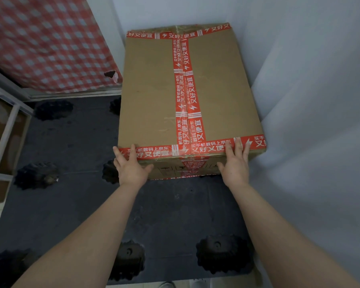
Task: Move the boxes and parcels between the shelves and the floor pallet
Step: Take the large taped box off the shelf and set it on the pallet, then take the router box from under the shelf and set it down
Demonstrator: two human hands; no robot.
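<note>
Left hand (131, 167) and right hand (236, 165) spread flat on the box (154, 90) — fingers straight over its near taped edge, thumbs below, nothing gripped — pallet (71, 142) beneath them.

The box (154, 90) in the middle of the frame is plain tan-brown cardboard, crossed by red tape (184, 96) printed with white characters and lightning bolts (one strip down the centre, one along each end). The pallet (71, 142) across the lower frame is dark grey with black round studs (222, 254). At upper left is a cloth (40, 38) in red-and-white check. The wall (310, 100) on the right is pale bluish white; the shelf frame (6, 129) at the left edge is white.
</note>
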